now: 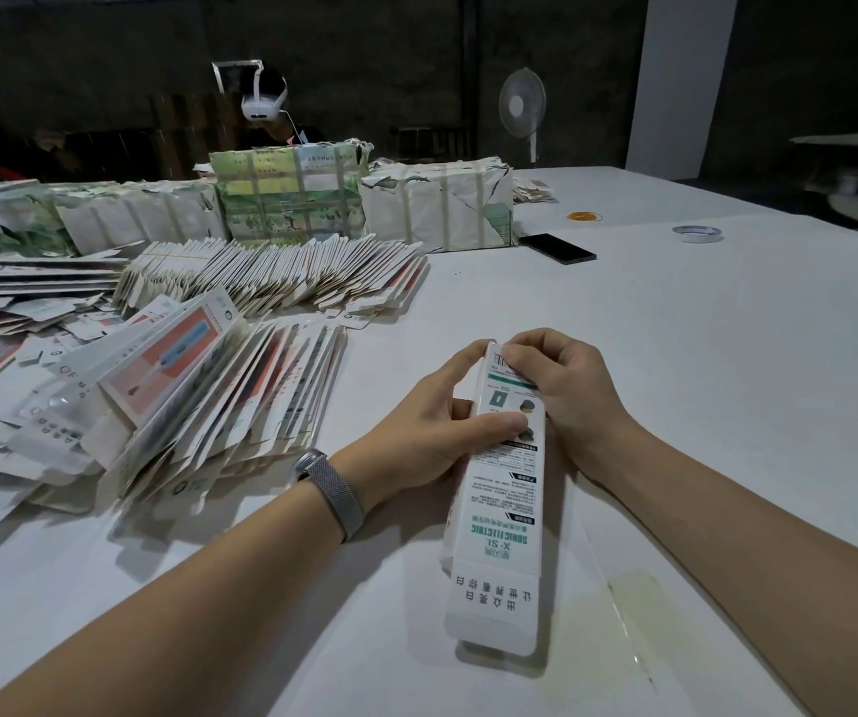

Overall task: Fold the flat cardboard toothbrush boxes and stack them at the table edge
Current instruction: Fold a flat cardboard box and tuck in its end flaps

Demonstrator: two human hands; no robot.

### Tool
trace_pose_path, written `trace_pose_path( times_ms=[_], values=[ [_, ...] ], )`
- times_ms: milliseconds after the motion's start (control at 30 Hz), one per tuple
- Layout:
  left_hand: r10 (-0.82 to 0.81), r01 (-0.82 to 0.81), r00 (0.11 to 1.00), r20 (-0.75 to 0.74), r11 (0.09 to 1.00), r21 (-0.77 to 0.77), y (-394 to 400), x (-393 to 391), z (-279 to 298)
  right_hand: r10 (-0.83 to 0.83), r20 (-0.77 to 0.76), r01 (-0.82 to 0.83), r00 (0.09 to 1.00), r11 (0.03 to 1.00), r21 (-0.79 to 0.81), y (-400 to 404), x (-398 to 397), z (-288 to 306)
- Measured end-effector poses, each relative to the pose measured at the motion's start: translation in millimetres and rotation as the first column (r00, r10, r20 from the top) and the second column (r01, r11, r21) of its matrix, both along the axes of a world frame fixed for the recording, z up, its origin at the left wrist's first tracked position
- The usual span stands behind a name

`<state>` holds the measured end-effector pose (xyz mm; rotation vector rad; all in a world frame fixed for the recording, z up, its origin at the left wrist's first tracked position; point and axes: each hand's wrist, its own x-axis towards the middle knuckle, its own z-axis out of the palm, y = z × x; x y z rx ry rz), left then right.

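A long white toothbrush box [501,509] with green print lies lengthwise above the white table [701,354], its near flap sticking out toward me. My left hand [432,426] grips its left side, thumb across the printed face. My right hand [566,390] pinches the far end by the barcode, fingers curled over the top edge. A leaning row of flat boxes [219,401] fans out to the left. A second row of flat boxes [282,274] lies further back.
Wrapped paper bundles [437,204] line the far side. A black phone [557,248], a tape roll [697,233] and an orange ring [585,216] lie at the back right. A person sits behind the bundles. A fan [522,108] stands beyond.
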<state>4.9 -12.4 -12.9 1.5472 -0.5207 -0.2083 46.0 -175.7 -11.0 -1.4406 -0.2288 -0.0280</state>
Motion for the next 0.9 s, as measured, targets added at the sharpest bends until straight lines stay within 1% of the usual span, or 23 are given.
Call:
trace_pose_path(
  times_ms=[333,500,667,900],
  values=[
    [-0.024,0.023,0.999,0.036,0.999,0.032,-0.7,-1.1,2.7,-0.039,0.038,0.040,0.999,0.999,-0.033,2.6,0.7,-0.5],
    [0.035,-0.033,0.997,-0.065,0.999,0.031,-3.4,-2.0,0.9,-0.067,0.022,0.067,0.997,0.998,0.003,2.4,2.3,-0.5],
    [0.037,-0.035,0.997,-0.074,0.999,0.039,-2.3,-2.3,2.9,-0.045,0.037,0.045,0.998,0.999,0.003,2.1,0.7,1.0],
    [0.016,-0.013,0.998,-0.055,0.998,0.059,-3.6,-2.9,3.9,0.013,0.014,-0.014,1.000,0.999,0.046,1.3,-0.2,2.4]
  ],
)
